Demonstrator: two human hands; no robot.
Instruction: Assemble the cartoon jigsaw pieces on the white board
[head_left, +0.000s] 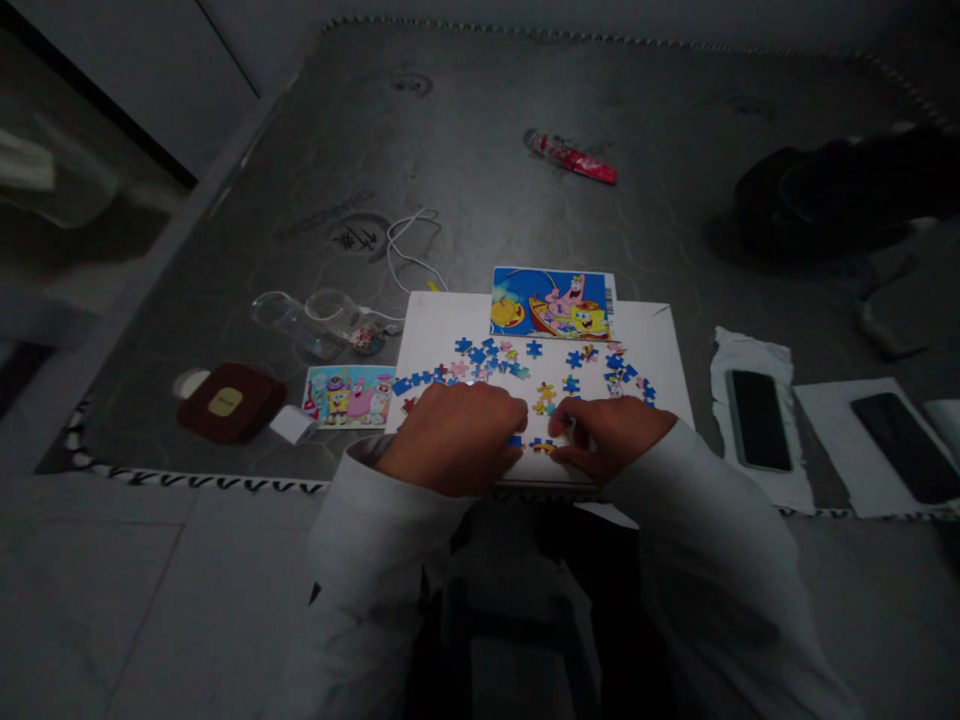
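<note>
Over the front of a white board, my left hand curls downward, its fingers closed at the edge of a blue puzzle piece. The palm hides most of that piece. Facing it, my right hand has thumb and index finger bent together at a yellow puzzle piece. A small yellow cluster lies just beyond the fingers. Loose blue pieces spread across the board's left and middle, and more pieces lie at its right. A cartoon picture card rests along the far edge.
Left of the board are a second cartoon card, a white charger, a brown case and clear plastic containers. A white cable curls behind. Phones lie at right; a red packet sits far back.
</note>
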